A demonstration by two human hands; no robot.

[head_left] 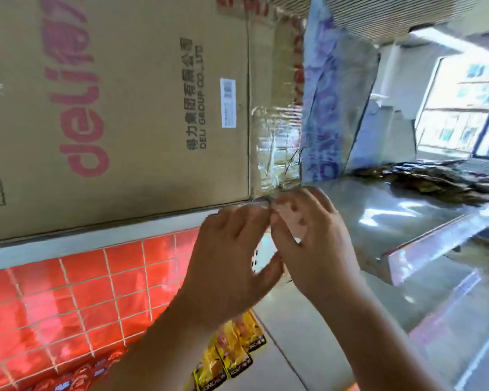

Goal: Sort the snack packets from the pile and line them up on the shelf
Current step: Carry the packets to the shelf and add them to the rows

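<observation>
Both hands meet in the middle of the view, just in front of the shelf's (364, 221) near end. The left hand (232, 263) has its fingers curled and its thumb brought up underneath. The right hand (319, 249) arches over from the other side, fingertips bent down to touch the left's. Between them they pinch a pale packet (261, 255) that is white with a few dark dots, with a crinkled clear edge showing at the top where the fingertips meet. It is heavily blurred, so nothing more can be read from it.

The shelf is a glossy grey board with a clear strip (435, 244) along its front edge. Toward its far end lies the pile (435, 180) — dark brown and gold packets heaped loosely, well apart from the hands.

Below the left forearm, a few yellow packets (232, 354) with black bands lie overlapping on a pale surface. Beside them, at the bottom left, are red packets (76, 376), partly cut off by the frame.

A large cardboard box (139, 108) printed with red lettering fills the upper left, with clear tape along its corner. Under it runs a red tiled panel (68, 292). A blue patterned sheet (328, 108) stands behind the shelf — a bright window (469, 103) lies beyond.
</observation>
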